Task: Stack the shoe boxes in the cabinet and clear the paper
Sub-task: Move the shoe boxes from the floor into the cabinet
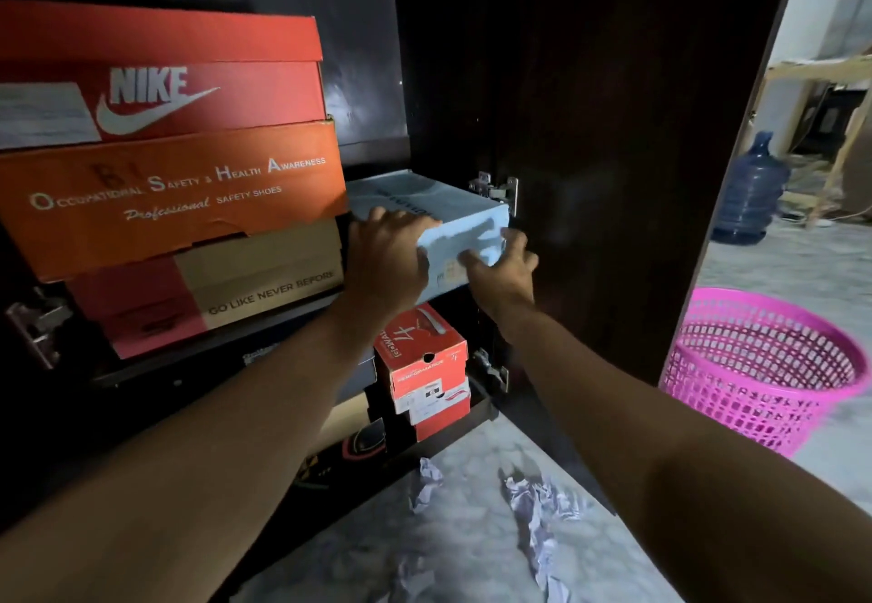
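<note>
Leftmost, at about nine o'clock, a stack of three shoe boxes sits on the cabinet shelf: a red Nike box on top, an orange safety-shoes box under it, and a tan-and-red box at the bottom, printed "GO LIKE NEVER BEFORE". A metal hinge shows at the far left edge, just below the stack.

Toward the centre, a pale blue shoe box lies on the same shelf, just beside the stack's right side. Both hands are on it. The left hand lies spread over its near left corner, fingers on the lid; the right hand presses the near right end, fingers curled against the front face. Neither is closed into a fist, and whether they clamp the box or only push it cannot be told.

Below, near six o'clock, a red-and-white shoe box stands on the lower shelf. On the floor in front of the cabinet lie pieces of crumpled paper.

Right of the open dark cabinet door, at four o'clock, stands a pink plastic basket. Beyond it, near two o'clock, a blue water jug rests on the floor.
</note>
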`<state>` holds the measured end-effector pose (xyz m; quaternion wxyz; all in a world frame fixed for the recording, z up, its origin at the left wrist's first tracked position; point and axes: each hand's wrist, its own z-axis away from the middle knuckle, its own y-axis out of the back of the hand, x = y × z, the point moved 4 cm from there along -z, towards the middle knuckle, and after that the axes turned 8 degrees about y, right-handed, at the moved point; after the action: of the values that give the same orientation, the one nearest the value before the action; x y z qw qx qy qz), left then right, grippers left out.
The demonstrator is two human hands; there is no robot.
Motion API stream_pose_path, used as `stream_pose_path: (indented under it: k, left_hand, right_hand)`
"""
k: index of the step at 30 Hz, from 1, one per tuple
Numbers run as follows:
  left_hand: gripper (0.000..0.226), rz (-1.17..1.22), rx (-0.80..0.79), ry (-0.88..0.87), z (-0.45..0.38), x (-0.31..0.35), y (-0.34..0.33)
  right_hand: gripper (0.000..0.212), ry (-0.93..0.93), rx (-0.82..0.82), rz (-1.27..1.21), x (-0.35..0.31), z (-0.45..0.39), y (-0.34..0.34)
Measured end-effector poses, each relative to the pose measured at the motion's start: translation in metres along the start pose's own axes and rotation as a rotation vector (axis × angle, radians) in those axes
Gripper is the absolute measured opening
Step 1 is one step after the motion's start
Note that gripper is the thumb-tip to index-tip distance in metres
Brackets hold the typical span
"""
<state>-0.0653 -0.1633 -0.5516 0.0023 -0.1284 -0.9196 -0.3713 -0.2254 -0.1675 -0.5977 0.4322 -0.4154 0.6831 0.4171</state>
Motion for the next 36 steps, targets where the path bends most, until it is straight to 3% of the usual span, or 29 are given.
stream_pose_path:
  k: [2,4,7,9,14,16,21,24,32,36]
  left_hand:
    - [0.038,-0.048,0.003,-0.019,-0.009,0.0,-0.003]
    - [0.038,-0.106,-0.014,-0.024,-0.019,0.0,-0.003]
    - [0.049,-0.214,-0.137,-0.008,-0.032,-0.005,-0.007]
    - [0.065,-0.283,-0.208,-0.006,-0.037,-0.012,-0.015]
    - [0.108,-0.312,-0.337,0.046,-0.039,-0.025,-0.036]
    - [0.114,-0.32,-0.344,0.065,-0.037,-0.028,-0.037]
    - [0.088,-0.129,-0.185,0.017,-0.014,0.006,-0.017]
    - [0.07,0.025,-0.2,-0.032,0.01,0.043,-0.009]
    - [0.051,0.358,-0.408,-0.049,0.108,0.167,-0.031]
    - [0.046,0.569,-0.662,-0.059,0.163,0.259,-0.049]
  right_hand:
    - [0.065,0.142,-0.134,0.09,0.003,0.003,-0.015]
    - [0.075,0.191,-0.266,0.121,0.004,0.0,-0.033]
    - [0.091,0.184,-0.4,0.092,0.025,-0.025,-0.062]
    - [0.09,0.149,-0.488,0.074,0.028,-0.035,-0.076]
    - [0.069,0.155,-0.471,0.189,0.006,-0.026,-0.066]
    - [0.059,0.166,-0.457,0.205,0.008,-0.017,-0.054]
    - [0.059,0.207,-0.372,0.29,0.018,0.01,-0.002]
    - [0.055,0.198,-0.33,0.307,0.029,0.03,0.04]
    - [0.039,0.113,-0.189,0.366,0.081,0.107,0.204]
    - [0.036,0.012,0.001,0.369,0.121,0.163,0.308]
